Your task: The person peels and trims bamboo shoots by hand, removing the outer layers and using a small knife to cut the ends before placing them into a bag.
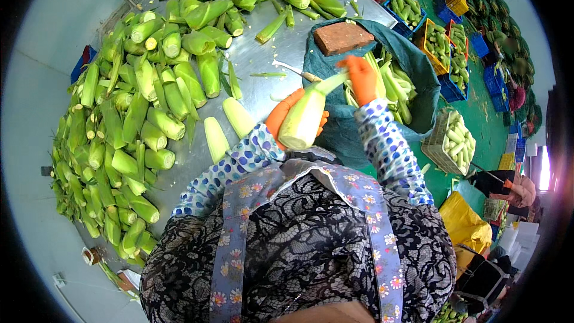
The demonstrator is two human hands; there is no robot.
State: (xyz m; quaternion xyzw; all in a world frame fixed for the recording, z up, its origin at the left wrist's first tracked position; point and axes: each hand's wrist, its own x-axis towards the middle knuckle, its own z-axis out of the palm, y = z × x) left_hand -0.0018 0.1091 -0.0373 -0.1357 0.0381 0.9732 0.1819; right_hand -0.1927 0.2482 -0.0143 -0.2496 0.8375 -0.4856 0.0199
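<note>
My left hand [283, 114], in an orange glove, holds a pale green ear of corn in its husk [305, 119], with the cut base toward me. My right hand [359, 81], also gloved in orange, pinches the narrow husk end that extends from this ear. Two pale, trimmed ears lie on the metal table by my left forearm, a nearer one [216, 139] and a farther one [238, 116]. A hooked knife with a wooden handle [311, 76] lies just beyond the held ear. Below my right hand, stripped husks [397, 85] fill a teal sack [423, 103].
A large heap of green ears [134, 121] covers the table's left and far side. One brick [343, 38] weighs down the sack's edge. Right of me, crates of trimmed ears [458, 143] stand on the green floor [486, 152]. Another person [515, 190] is at the far right.
</note>
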